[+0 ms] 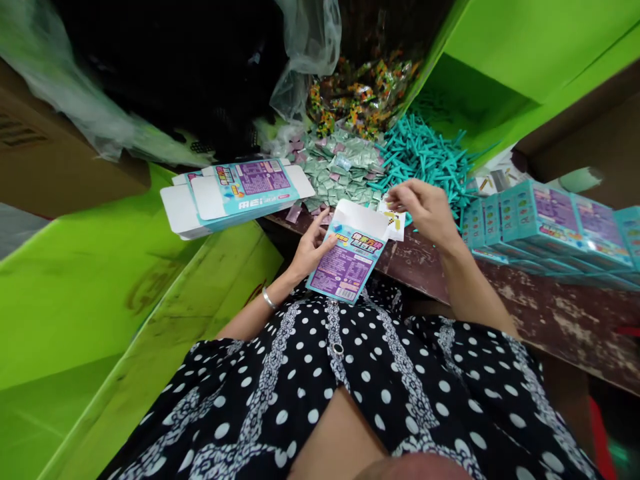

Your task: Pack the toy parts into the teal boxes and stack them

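My left hand (311, 252) is closed on the left edge of a printed carton (347, 263), purple and light blue, tilted in front of my chest. Its white top flap (357, 219) stands up. My right hand (421, 208) is just right of the carton, its fingers curled together; what they hold, if anything, is hidden. Below those fingers lies a white card or packet with a yellow print (395, 223). Beyond both hands are a heap of small silvery-green sachets (340, 167) and a pile of turquoise sticks (425, 157).
Flat cartons (240, 190) lie stacked at the left. Filled cartons (555, 223) stand in rows on the worn dark-red table (565, 310) at the right. Behind are bagged orange-and-green pieces (357, 93), a black mass (175, 73) in clear plastic, and bright green panels (540, 53).
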`<move>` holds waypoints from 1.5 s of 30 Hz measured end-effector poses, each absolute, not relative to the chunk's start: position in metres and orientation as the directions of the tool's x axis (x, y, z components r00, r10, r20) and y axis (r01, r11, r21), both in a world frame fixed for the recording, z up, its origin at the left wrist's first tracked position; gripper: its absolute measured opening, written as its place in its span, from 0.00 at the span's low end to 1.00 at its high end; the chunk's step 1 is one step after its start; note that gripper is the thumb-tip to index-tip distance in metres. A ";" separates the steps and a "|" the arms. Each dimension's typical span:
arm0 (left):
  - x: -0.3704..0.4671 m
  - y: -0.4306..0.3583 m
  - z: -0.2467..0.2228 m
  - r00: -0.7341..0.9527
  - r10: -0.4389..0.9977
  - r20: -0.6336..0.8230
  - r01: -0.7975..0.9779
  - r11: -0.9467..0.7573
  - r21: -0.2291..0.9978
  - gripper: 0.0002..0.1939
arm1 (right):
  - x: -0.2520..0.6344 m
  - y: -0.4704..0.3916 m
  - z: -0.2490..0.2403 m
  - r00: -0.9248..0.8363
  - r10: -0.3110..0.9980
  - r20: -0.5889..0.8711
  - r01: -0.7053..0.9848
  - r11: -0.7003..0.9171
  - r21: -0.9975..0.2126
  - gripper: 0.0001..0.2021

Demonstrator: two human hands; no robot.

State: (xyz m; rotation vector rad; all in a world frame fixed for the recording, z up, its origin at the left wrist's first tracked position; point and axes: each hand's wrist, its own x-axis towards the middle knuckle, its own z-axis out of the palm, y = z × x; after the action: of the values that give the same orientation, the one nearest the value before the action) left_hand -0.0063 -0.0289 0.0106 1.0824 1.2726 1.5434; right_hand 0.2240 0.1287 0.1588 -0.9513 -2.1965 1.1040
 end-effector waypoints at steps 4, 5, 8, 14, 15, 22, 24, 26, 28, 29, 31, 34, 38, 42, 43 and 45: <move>-0.004 -0.037 -0.001 -0.329 0.938 0.107 -0.100 -0.147 0.984 0.45 | 0.247 0.083 0.109 -0.503 0.845 0.179 0.428 0.424 -0.798 0.25; -0.001 -0.038 -0.004 -0.339 0.934 0.110 -0.101 -0.153 0.983 0.44 | 0.248 0.068 0.091 -0.496 0.855 0.149 0.414 0.384 -0.825 0.28; 0.005 -0.040 -0.010 -0.351 0.932 0.095 -0.094 -0.136 0.986 0.41 | 0.239 0.032 0.047 -0.415 0.900 0.134 0.368 0.301 -0.880 0.32; 0.002 -0.027 -0.002 -0.331 0.941 0.068 -0.002 -0.073 0.997 0.25 | 0.228 0.026 0.035 -0.292 0.949 0.119 0.348 0.221 -0.911 0.24; 0.001 -0.023 0.001 -0.347 0.933 0.094 0.041 -0.085 0.996 0.25 | 0.227 0.029 0.037 -0.290 0.951 0.113 0.366 0.219 -0.904 0.22; 0.003 -0.008 0.014 -0.451 0.874 0.182 0.019 -0.194 0.981 0.34 | 0.211 0.041 0.042 -0.161 0.971 0.179 0.171 0.206 -0.963 0.22; 0.001 -0.009 0.020 -0.412 0.898 0.157 -0.008 -0.176 0.984 0.35 | 0.211 0.045 0.041 -0.232 0.964 0.130 0.127 0.162 -0.979 0.26; -0.006 -0.008 0.029 -0.302 0.944 0.134 0.014 -0.136 0.991 0.36 | 0.215 0.052 0.043 -0.338 0.938 0.080 0.101 0.121 -0.988 0.31; -0.016 -0.005 0.041 -0.151 0.982 0.117 0.057 -0.110 0.992 0.33 | 0.221 0.060 0.050 -0.436 0.900 0.031 0.107 0.086 -0.991 0.33; -0.021 -0.003 0.048 -0.075 0.991 0.110 0.076 -0.104 0.992 0.30 | 0.225 0.064 0.056 -0.485 0.874 0.001 0.130 0.073 -0.989 0.32; -0.028 0.001 0.059 0.053 0.995 0.090 0.097 -0.094 0.991 0.24 | 0.232 0.072 0.070 -0.611 0.789 -0.072 0.208 0.072 -0.976 0.28; -0.032 0.005 0.068 0.110 0.991 0.082 0.133 -0.096 0.986 0.18 | 0.238 0.082 0.092 -0.757 0.633 -0.160 0.314 0.138 -0.939 0.31; -0.024 0.008 0.067 -0.003 0.990 0.140 0.193 -0.137 0.972 0.11 | 0.239 0.090 0.108 -0.802 0.570 -0.179 0.361 0.224 -0.905 0.30; -0.018 0.006 0.067 -0.027 0.985 0.172 0.144 -0.166 0.975 0.12 | 0.241 0.084 0.104 -0.800 0.574 -0.174 0.351 0.214 -0.911 0.33; -0.018 0.003 0.067 0.000 0.985 0.171 0.117 -0.170 0.979 0.13 | 0.243 0.080 0.101 -0.799 0.579 -0.165 0.350 0.223 -0.910 0.33; -0.020 -0.006 0.065 0.074 0.983 0.170 0.075 -0.176 0.982 0.12 | 0.250 0.070 0.093 -0.798 0.589 -0.128 0.357 0.291 -0.888 0.34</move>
State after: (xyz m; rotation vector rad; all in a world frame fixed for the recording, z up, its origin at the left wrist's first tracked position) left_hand -0.0198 -0.0065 0.0648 1.4289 1.1302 1.2454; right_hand 0.2496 0.0700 0.0933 -0.8730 -2.3349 1.5142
